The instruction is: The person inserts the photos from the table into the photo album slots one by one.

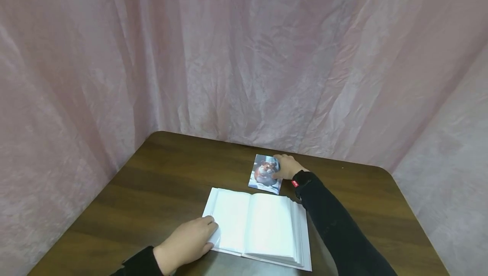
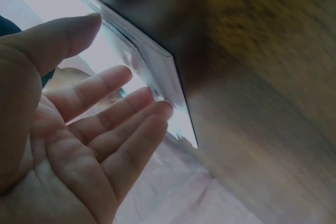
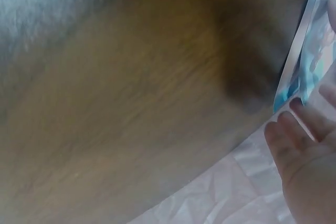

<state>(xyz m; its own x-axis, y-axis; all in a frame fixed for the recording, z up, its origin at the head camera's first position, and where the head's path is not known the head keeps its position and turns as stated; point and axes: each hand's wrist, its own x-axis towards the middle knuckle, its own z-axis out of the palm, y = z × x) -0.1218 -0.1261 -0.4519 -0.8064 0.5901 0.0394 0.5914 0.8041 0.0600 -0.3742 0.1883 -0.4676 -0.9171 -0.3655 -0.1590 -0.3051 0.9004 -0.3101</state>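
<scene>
An open book with blank white pages and a pale cover, like a photo album, lies on the brown table. My left hand rests at its left edge, and in the left wrist view the fingers extend loosely against the page edges. Just beyond the album is a small stack of picture cards; the top card shows a round, reddish-brown furry animal. My right hand holds this card by its right edge, thumb on the picture and fingertips at the far corner.
The wooden table has rounded far corners. A pink, shiny curtain hangs behind it and along both sides. Dark sleeves cover both arms, and the right forearm passes beside the album's right edge.
</scene>
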